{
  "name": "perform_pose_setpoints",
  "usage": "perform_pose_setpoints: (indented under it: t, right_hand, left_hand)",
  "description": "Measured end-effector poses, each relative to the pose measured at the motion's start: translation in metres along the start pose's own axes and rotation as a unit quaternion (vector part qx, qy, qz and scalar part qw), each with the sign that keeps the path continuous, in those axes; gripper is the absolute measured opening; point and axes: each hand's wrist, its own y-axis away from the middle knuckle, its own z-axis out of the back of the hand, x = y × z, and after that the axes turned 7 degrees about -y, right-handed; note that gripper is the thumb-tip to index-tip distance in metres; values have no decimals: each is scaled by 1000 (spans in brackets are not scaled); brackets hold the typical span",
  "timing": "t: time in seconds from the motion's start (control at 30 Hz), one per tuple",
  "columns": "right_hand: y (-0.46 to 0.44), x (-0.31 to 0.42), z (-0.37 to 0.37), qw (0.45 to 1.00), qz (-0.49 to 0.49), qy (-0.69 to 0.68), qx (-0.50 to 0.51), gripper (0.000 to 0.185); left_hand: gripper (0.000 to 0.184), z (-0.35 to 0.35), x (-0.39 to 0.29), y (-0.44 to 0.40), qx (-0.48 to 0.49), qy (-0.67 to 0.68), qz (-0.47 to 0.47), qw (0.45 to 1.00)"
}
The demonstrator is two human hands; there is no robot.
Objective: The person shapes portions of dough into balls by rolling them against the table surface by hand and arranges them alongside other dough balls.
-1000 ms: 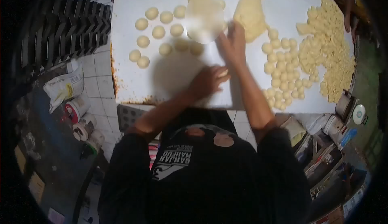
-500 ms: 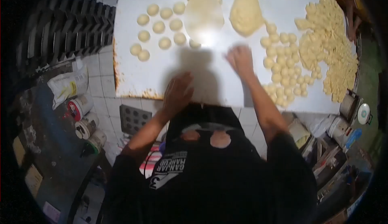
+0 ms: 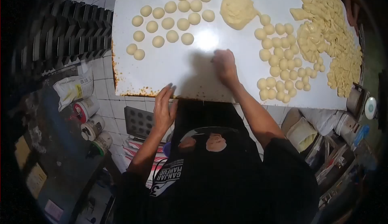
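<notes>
Right hand (image 3: 225, 68) blurs near dough balls (image 3: 171, 36)
Cannot tell if curled fingers grasp anything; left hand (image 3: 163, 110), fingers released

The table (image 3: 161, 72) stands before me. Balls of dough (image 3: 167, 23) lie across its left part, with a big lump (image 3: 237, 9) to their right, toward the far side. A second group of balls (image 3: 279, 51) lies further right, beside a heap of dough pieces (image 3: 327, 26) along the right edge. My right hand (image 3: 225, 67) is between both groups, my left hand (image 3: 165, 108) at the near edge. Left of the table is a sack (image 3: 74, 84), with buckets (image 3: 93, 127) nearer me.
</notes>
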Motion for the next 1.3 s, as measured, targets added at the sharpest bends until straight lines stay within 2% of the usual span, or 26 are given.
perform_pose_setpoints:
  t: [0.03, 0.1, 0.13, 0.2, 0.27, 0.3, 0.33, 0.37, 0.4, 0.43, 0.47, 0.5, 0.57, 0.63, 0.73, 0.8, 0.87, 0.9, 0.97, 1.03, 1.07, 1.13, 1.17, 1.2, 1.27, 1.3]
  right_hand:
    - [2, -9, -6, 994, -62, -84, -6, 28]
    - [-37, 26, 24, 893, -218, -394, -6, 41]
    - [-46, 36, 37, 859, -232, -456, -12, 48]
    - [1, 28, 27, 877, -148, -455, -45, 51]
    - [41, 37, 33, 716, -333, -607, -94, 53]
    - [30, 33, 33, 716, -326, -610, -96, 53]
    - [26, 30, 30, 860, -232, -450, -59, 54]
    - [20, 39, 31, 955, -127, -267, -15, 55]
    - [2, 56, 29, 745, -323, -583, -39, 51]
    - [23, 52, 17, 740, -326, -587, -41, 51]
    - [58, 40, 4, 898, -197, -391, -46, 54]
    - [68, 28, 5, 986, -39, -156, -48, 58]
    - [97, 66, 51, 918, -296, -264, 18, 61]
    - [111, 65, 59, 977, -183, -112, 0, 60]
    - [58, 77, 61, 975, -216, -15, 58, 59]
    - [4, 84, 61, 987, -145, -65, 11, 59]
    - [-46, 88, 57, 974, -148, -163, -46, 54]
    - [-55, 76, 45, 978, -121, -152, -70, 46]
    - [-58, 60, 34, 987, -79, 36, -139, 43]
    - [3, 52, 33, 979, -127, 10, -161, 40]
    - [42, 56, 31, 971, -162, -34, -170, 38]
    - [114, 67, 52, 974, -165, -43, -149, 29]
    - [141, 72, 71, 952, -266, -71, -133, 25]
    - [171, 80, 87, 916, -370, -104, -112, 20]
    - [197, 87, 144, 927, -317, 33, -195, 16]
    - [196, 90, 171, 929, -314, 29, -195, 16]
  left_hand:
    - [52, -3, 0, -2, 10, -1, 3, 1000]
    - [49, -12, -6, -3, 38, 42, -7, 998]
    - [46, -20, -7, -6, 38, 57, -6, 998]
    - [46, -15, -9, 7, 46, 57, -2, 997]
    - [47, -8, -10, 0, 23, 52, -7, 998]
    - [47, -9, -6, -4, 19, 48, -11, 999]
    - [47, -9, -5, 3, 28, 41, -13, 999]
    - [47, -7, -4, 11, 38, 33, -12, 999]
    - [47, -9, -5, 6, 49, 31, -27, 998]
    - [47, -12, -4, 2, 55, 27, -26, 998]
    - [47, -16, -3, -3, 78, 67, -13, 995]
    - [47, -20, 1, -15, 86, 108, -5, 990]
    - [50, -27, 15, -31, 52, 76, -54, 994]
    - [51, -39, 34, -49, 62, 36, -76, 995]
    - [50, -56, 53, -68, 71, 62, -95, 991]
    - [48, -55, 56, -72, 76, 64, -86, 991]
    - [48, -58, 65, -75, 60, 71, -106, 990]
    - [48, -59, 67, -71, 41, 71, -115, 990]
    - [46, -35, 44, -94, 77, 73, -133, 985]
    - [41, -27, 11, -125, 88, 141, -122, 978]
    - [34, -33, -15, -145, 52, 157, -165, 972]
    - [36, -66, -66, -175, 68, 271, -219, 935]
    - [34, -81, -100, -184, 140, 171, -203, 954]
    - [34, -106, -129, -186, 115, 200, -267, 936]
    - [33, -162, -176, -177, 82, 184, -409, 890]
    - [33, -182, -190, -165, 81, 179, -408, 892]
